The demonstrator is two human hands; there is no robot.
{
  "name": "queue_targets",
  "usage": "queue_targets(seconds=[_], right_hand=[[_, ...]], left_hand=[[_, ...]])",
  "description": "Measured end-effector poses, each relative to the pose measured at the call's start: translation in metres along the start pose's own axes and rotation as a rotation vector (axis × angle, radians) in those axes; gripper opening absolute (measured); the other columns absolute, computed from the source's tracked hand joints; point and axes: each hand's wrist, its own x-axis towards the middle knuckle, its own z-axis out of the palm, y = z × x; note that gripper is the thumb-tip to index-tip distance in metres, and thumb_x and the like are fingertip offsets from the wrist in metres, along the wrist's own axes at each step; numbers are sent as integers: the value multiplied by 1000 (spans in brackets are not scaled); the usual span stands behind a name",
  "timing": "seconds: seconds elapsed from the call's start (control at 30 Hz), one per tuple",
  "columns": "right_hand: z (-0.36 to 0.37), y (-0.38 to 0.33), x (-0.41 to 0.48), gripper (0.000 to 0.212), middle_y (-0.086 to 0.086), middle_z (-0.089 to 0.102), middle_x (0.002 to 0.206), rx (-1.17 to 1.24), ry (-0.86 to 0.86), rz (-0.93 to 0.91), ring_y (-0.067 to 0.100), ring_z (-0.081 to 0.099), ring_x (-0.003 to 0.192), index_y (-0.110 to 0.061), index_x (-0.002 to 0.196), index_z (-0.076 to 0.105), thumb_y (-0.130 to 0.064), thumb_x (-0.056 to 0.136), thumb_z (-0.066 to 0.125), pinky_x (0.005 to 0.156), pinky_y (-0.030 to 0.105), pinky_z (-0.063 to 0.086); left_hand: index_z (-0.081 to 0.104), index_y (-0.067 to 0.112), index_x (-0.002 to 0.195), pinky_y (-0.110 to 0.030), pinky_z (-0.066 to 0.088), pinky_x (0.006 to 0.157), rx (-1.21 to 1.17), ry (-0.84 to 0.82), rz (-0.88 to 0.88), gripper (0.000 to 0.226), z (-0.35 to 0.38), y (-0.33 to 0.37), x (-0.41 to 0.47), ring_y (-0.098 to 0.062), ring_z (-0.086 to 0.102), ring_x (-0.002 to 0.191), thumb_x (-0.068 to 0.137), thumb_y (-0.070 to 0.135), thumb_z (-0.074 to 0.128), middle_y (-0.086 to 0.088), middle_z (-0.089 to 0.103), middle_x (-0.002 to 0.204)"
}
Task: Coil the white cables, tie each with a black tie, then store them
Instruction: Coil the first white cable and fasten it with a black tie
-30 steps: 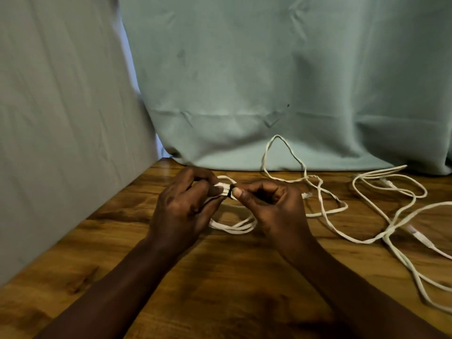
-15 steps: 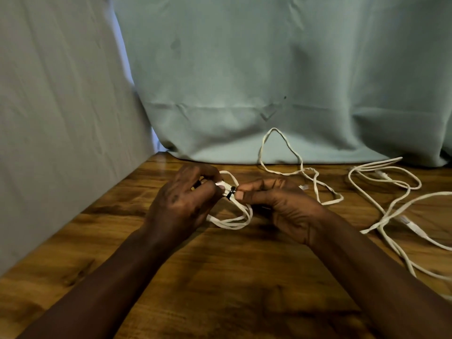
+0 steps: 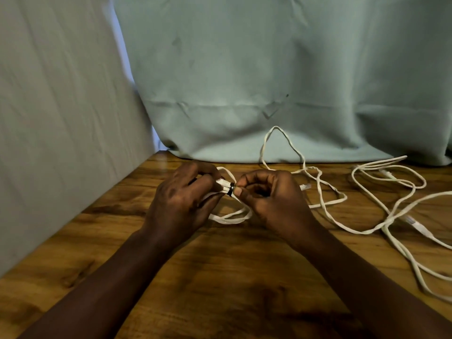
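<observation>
Left hand (image 3: 181, 204) grips the bunched white cable coil (image 3: 232, 217) over the bench (image 3: 220, 277) near its far left corner, right hand (image 3: 271, 199) pinching the black tie (image 3: 230, 190) round the neck (likely cinching so loops cannot spring apart); neck runs left-right, loops drooping toward the person.

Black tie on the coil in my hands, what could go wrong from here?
1. The black tie sits on a small bunched section between the left hand and right hand; if the right hand's pinch slips, it may unwrap.
2. The coiled cable hangs slack below the hands, so its loops may spill out.
3. The loose cables lie crossed over each other beside the right hand and might snag when the coil is moved.
</observation>
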Motion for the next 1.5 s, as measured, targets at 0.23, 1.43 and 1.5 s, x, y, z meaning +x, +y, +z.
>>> queue_targets(seconds=[0.23,1.43,1.5], right_hand=[[1,0,-2,15,-8,76,79,32,-28,5,12,72,83,-27,80,75,-14,86,81,79,38,60],[-5,0,3,14,3,78,80,268,-85,205,17,69,72,-3,90,79,-10,80,84,61,29,54],[-8,-1,4,13,3,79,85,232,-99,172,13,71,75,-2,91,78,-11,83,82,64,25,56]], left_hand=[[75,10,106,-20,49,84,-61,-16,-149,23,6,1,-2,-13,62,105,85,18,80,-5,64,116],[72,15,103,-22,47,82,-83,-41,-174,17,9,-3,-2,-10,58,101,87,16,79,-1,60,112],[72,17,103,-25,48,80,-89,-38,-197,17,9,-4,-2,-9,57,100,88,16,78,1,59,112]])
